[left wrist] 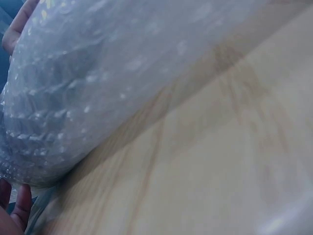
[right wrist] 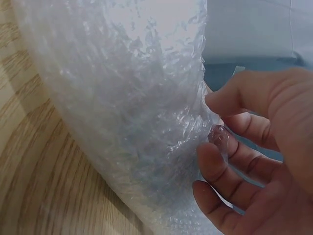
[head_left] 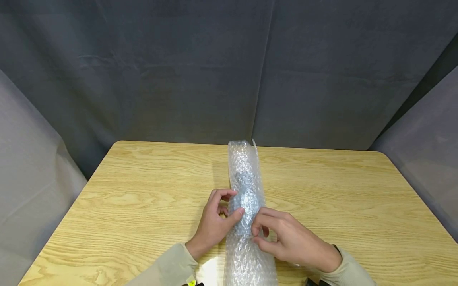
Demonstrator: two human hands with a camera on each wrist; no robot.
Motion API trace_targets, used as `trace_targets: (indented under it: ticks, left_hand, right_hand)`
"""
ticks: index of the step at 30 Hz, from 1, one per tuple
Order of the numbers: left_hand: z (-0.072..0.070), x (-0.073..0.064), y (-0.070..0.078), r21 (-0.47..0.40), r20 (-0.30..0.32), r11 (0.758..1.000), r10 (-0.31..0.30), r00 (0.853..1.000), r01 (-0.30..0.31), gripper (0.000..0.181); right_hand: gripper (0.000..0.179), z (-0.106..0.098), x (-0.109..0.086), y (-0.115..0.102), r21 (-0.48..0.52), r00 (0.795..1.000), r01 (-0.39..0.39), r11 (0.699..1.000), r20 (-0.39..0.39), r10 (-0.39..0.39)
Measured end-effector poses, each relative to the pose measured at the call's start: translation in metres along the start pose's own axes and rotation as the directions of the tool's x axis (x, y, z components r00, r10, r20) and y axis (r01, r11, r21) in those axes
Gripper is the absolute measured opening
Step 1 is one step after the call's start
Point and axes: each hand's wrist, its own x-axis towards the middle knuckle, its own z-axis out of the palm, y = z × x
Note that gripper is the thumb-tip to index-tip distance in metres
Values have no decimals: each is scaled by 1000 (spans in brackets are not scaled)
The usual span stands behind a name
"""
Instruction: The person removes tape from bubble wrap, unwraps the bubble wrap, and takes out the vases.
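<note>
A long strip of clear bubble wrap lies lengthwise on the table, folded around a pale bluish object whose kind the layers hide. My left hand holds the bundle from its left side, thumb on top and bent fingers along the edge. On the opposite side my right hand pinches the wrap's right edge between thumb and fingers. The right wrist view shows a thin clear flap of the wrap among those fingers. In the left wrist view the bulging wrap covers much of the hands; only some fingertips show.
The wood-grain table extends to both sides of the bundle. A dark grey curtain hangs behind it, with lighter grey cloth at the left and right. The wrap's far end reaches the table's back edge.
</note>
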Motion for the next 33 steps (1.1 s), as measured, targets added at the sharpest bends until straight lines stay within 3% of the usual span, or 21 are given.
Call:
trace_targets:
  ticks: [33]
  left_hand:
    - [1,2,-1,-5,-14,1000,-16,1000,16,42]
  right_hand:
    - [35,-5,-1,13,98,993,116,988,26,-119]
